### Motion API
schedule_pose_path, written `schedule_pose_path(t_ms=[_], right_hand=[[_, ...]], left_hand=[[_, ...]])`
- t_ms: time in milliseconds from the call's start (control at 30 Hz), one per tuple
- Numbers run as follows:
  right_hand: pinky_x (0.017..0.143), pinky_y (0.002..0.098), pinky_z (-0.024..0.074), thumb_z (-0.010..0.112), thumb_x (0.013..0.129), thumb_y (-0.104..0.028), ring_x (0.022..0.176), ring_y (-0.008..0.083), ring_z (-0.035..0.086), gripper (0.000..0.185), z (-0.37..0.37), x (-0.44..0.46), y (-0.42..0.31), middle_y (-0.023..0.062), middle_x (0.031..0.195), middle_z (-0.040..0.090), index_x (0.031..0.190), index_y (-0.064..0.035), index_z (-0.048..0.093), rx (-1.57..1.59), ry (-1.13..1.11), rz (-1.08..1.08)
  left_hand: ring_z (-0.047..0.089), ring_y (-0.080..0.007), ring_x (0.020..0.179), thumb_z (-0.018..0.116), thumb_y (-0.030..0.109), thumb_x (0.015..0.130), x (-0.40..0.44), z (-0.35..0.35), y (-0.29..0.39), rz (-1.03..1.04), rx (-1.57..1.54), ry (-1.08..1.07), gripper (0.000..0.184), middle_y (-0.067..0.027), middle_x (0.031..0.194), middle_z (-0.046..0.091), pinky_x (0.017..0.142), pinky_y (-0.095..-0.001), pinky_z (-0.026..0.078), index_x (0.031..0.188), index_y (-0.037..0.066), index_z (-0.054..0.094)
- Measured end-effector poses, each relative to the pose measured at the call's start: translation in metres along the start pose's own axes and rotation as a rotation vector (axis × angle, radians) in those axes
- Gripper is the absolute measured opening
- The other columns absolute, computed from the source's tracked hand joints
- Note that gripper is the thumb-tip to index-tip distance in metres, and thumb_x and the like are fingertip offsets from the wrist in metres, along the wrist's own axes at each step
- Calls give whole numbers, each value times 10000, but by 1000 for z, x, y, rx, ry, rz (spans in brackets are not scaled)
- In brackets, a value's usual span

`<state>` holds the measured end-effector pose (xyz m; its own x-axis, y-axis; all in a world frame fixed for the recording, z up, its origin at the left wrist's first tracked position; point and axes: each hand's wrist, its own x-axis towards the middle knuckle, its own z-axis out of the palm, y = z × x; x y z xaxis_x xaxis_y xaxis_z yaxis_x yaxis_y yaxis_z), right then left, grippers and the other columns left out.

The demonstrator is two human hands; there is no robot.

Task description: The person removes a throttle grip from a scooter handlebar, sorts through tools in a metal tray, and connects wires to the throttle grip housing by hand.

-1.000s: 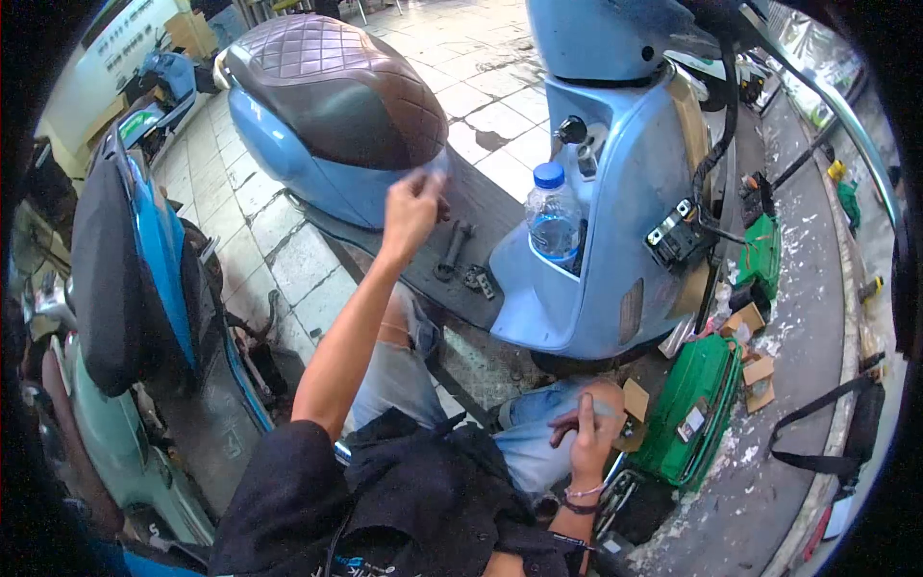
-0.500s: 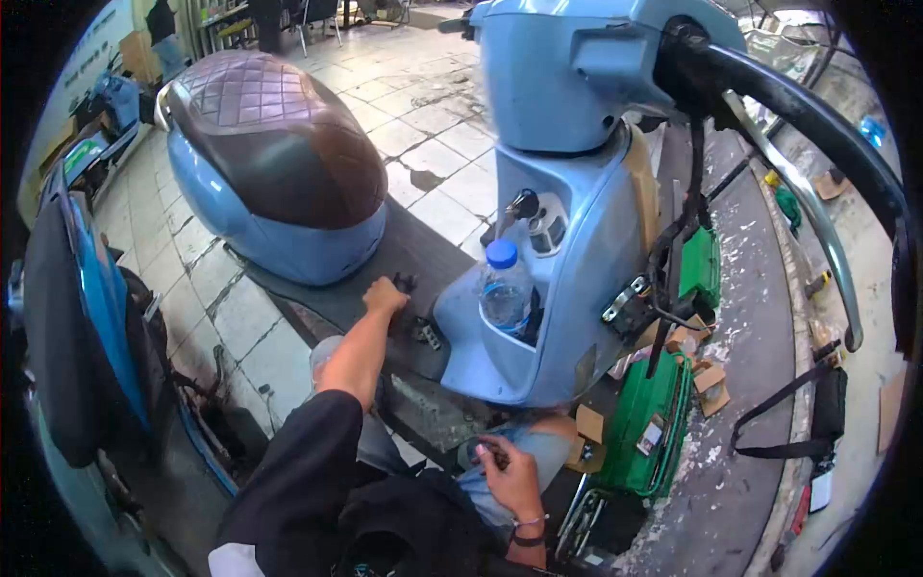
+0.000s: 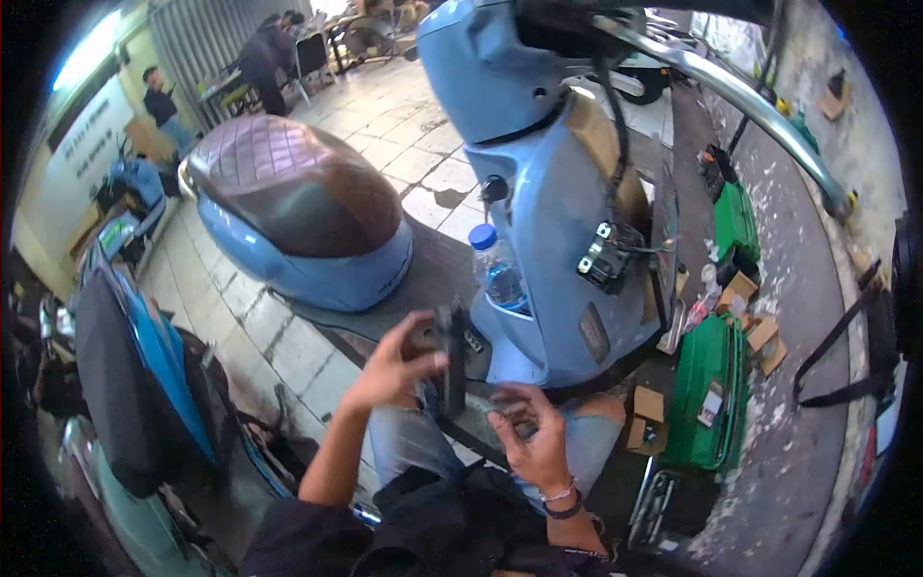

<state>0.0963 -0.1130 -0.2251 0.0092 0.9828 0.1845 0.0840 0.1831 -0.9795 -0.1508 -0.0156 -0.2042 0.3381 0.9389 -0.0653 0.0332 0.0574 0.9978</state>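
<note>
My left hand (image 3: 389,370) is raised over the floorboard's near edge, its fingers curled at a blurred dark elongated part (image 3: 449,361), which stands roughly upright. My right hand (image 3: 534,438), with bands round the wrist, is lower and to the right, thumb and fingers apart, with nothing clear between them. A small metal piece (image 3: 473,339) lies on the dark floorboard (image 3: 437,264) just beyond the elongated part. Behind it a bottle with a blue cap (image 3: 500,279) sits in the front pocket of the blue scooter (image 3: 553,231).
The quilted seat (image 3: 298,183) is at the upper left. Open green cases (image 3: 697,389) and small cardboard boxes (image 3: 649,409) lie at the right. A dark seat of another scooter (image 3: 115,375) stands at the left. People (image 3: 264,62) are in the background.
My left hand has come back from the floorboard toward my right hand, with the dark part now raised beside its fingers. The view has shifted, showing more background.
</note>
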Motion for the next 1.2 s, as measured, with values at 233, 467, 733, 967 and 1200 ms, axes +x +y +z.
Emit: schedule_pose_path(t_ms=[233, 467, 733, 967, 1200], right_hand=[[945, 350, 572, 897, 848, -144, 1142, 219, 685, 720, -38, -10, -61, 148, 1297, 639, 1434, 16, 510, -52, -11, -213], [974, 377, 562, 824, 907, -124, 1120, 264, 734, 575, -74, -26, -75, 202, 1222, 731, 1393, 56, 575, -119, 242, -311], [937, 368, 583, 784, 927, -130, 1044, 247, 767, 514, -98, -20, -117, 216, 1127, 774, 1370, 62, 608, 37, 203, -270], [778, 324, 605, 789, 951, -201, 893, 198, 722, 645, -85, -22, -144, 226, 1258, 673, 1452, 71, 489, 163, 120, -186], [988, 454, 613, 807, 911, -285, 1262, 411, 642, 625, -80, -18, -183, 362, 1465, 510, 1373, -22, 478, -466, 357, -1035]], left_hand=[[660, -217, 1208, 824, 45, 920, -36, 106, 57, 260, -153, -76, 716, -156, 1331, 646, 1002, -355, 549, 1516, -43, 437], [742, -189, 1013, 851, 111, 896, -9, 131, 109, 516, 327, -53, 487, -159, 1192, 727, 796, -324, 603, 1317, -37, 657], [744, -247, 1046, 923, 185, 802, 2, 131, 171, 930, 343, -48, 580, -168, 1208, 726, 851, -337, 609, 1302, 0, 696], [767, -233, 1019, 959, 184, 771, 2, 125, 181, 1037, 399, -63, 488, -172, 1177, 744, 818, -327, 635, 1171, -11, 759], [784, -203, 908, 958, 126, 787, -5, 130, 236, 1253, 75, -66, 433, -177, 1125, 755, 801, -319, 648, 1134, -30, 751]])
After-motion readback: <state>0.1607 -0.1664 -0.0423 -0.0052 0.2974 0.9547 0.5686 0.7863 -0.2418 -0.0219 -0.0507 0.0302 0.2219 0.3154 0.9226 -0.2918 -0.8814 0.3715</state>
